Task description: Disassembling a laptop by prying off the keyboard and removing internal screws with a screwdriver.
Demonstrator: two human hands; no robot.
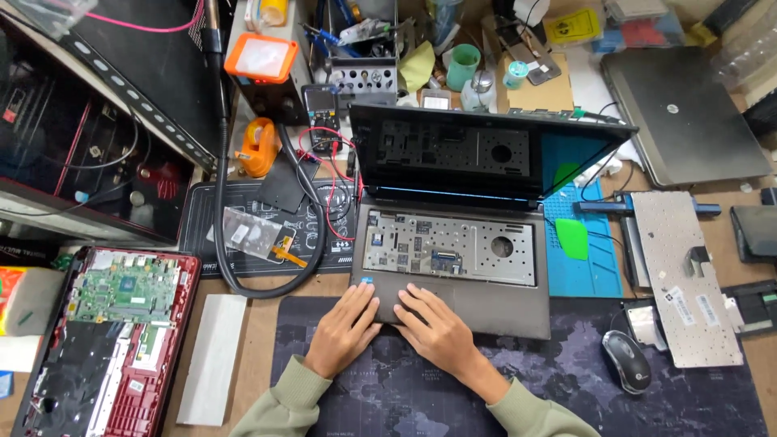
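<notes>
The grey laptop [461, 267], open with its keyboard removed and metal tray bare, lay just beyond both wrists, while the left hand [344, 328] and right hand [437, 328] pressed flat, fingers spread and grasping nothing, on its palm rest.

Wooden table [259, 324] packed w/ clutter, lit evenly from above. Dark map-print desk mat [688, 405] at front, blue work mat [595, 275] mid-right, black mat [202, 210] to the left.

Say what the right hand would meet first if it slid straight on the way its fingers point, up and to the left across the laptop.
The right hand lies flat on the grey laptop palm rest. Sliding on, its fingertips would probably first reach the bare metal keyboard bay, near its lower left corner; the left hand lies just beside that line.
</notes>
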